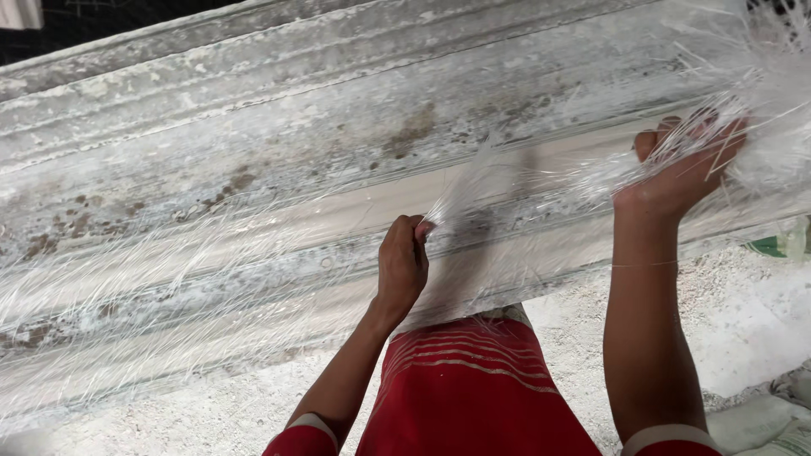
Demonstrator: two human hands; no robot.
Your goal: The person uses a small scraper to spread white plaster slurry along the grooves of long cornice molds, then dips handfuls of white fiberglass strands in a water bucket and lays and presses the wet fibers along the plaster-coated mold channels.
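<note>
Over one mould [253, 127], two hands, left hand [402, 263] and right hand [683, 165], grip fibres [541, 173].

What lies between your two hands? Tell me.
In the head view, a thin sheet of glassy white fibre strands stretches from the left hand to the right hand, draped over the long grooved white mould behind.

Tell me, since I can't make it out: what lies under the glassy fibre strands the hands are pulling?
Under the fibre strands lies a long ridged white mould, dusty and brown-spotted. Its surface beneath the thick bunch is hidden.
</note>
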